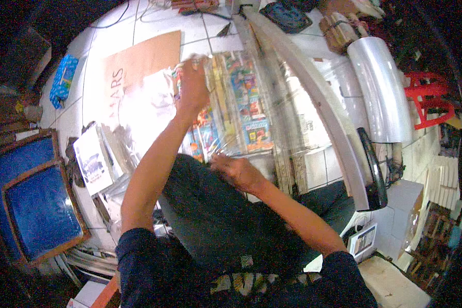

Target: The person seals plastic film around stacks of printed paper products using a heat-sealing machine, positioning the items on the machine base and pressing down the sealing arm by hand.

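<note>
Colourful printed books or sheets (256,134) lie in front of me under clear plastic film (223,146), which catches the light in creases. My left hand (194,84) reaches to the far left corner of the printed items, its fingers closed on the film there. Near my knee, my right hand (239,173) pinches the film's near edge. A long pale bar (318,97) runs slantwise to the right of the printed items. Beyond the bar stands a large roll of clear film (377,90).
Brown cardboard (143,56) lies on the white tiles at the far left. White-covered books (93,159) are stacked beside my left arm. Blue wood-framed screens (43,210) sit at the left. A red plastic stool (427,100) is at the far right.
</note>
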Tool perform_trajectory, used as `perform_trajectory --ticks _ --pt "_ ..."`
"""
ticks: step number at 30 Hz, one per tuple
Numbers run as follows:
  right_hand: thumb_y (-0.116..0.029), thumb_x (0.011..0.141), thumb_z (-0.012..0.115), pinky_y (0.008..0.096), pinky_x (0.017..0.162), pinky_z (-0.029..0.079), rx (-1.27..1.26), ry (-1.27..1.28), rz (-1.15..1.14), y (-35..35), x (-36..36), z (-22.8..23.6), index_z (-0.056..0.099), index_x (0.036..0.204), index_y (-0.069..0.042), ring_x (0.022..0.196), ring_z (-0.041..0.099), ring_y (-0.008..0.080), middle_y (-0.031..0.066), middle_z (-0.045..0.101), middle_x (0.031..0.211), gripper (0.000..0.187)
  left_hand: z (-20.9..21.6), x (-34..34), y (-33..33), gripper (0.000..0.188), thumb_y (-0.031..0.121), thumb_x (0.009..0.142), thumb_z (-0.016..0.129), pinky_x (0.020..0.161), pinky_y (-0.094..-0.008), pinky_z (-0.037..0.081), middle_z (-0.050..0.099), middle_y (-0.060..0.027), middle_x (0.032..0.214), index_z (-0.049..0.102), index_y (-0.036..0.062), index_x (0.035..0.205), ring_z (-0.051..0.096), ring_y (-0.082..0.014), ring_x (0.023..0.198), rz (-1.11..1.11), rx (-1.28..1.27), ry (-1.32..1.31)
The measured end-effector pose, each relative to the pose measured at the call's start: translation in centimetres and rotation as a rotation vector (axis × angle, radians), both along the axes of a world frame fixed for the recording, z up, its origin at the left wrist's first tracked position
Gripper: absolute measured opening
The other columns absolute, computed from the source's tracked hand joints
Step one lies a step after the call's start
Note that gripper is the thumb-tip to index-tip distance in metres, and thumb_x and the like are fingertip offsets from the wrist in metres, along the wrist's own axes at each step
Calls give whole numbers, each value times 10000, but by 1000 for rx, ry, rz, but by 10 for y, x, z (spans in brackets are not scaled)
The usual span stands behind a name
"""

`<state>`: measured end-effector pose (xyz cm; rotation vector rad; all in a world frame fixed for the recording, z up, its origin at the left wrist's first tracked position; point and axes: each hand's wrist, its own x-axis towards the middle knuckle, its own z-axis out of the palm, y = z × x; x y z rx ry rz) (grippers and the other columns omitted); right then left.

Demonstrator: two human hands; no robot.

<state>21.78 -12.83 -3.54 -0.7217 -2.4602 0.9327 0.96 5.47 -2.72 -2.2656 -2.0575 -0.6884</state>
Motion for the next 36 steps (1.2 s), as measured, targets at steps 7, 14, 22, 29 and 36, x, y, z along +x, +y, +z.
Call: perform_trajectory --ticks 7,14,22,29,36 --pt "-119 957 551 415 1015 497 -223 -10 -44 2 -5 -4 622 1228 -69 1157 628 347 188 626 1286 285 13 29 -42 1681 869 348 760 1148 -684 47 -107 -339 1586 -130 128 1568 -83 -509 1474 -264 -551 247" --pt "-270 945 634 362 939 519 -630 -15 -749 48 98 120 707 1140 -33 1039 671 235 126 720 1067 316 29 32 -42 1780 820 262 832 1098 -758 21 -180 -326 1578 -206 167 1552 -136 -554 1446 -217 -653 263" --pt "-459 936 617 362 685 515 -320 57 -260 24 159 317 682 732 -2 621 620 283 111 626 631 504 26 33 -41 1766 795 276 851 1108 -748 32 -149 -329 1585 -188 161 1557 -105 -543 1458 -206 -670 315" --pt "-433 801 767 385 662 402 191 -226 -107 -16 134 171 532 543 -82 556 504 258 70 479 534 494 28 32 -43 1763 803 274 842 1100 -758 62 -133 -340 1582 -173 151 1560 -93 -559 1452 -237 -624 288" --pt "-375 773 791 376 612 386 256 -201 -115 -33 152 79 495 552 -98 546 478 244 66 451 546 462 23 31 -42 1748 818 294 828 1094 -765 81 -146 -338 1580 -183 157 1557 -87 -561 1451 -231 -640 335"
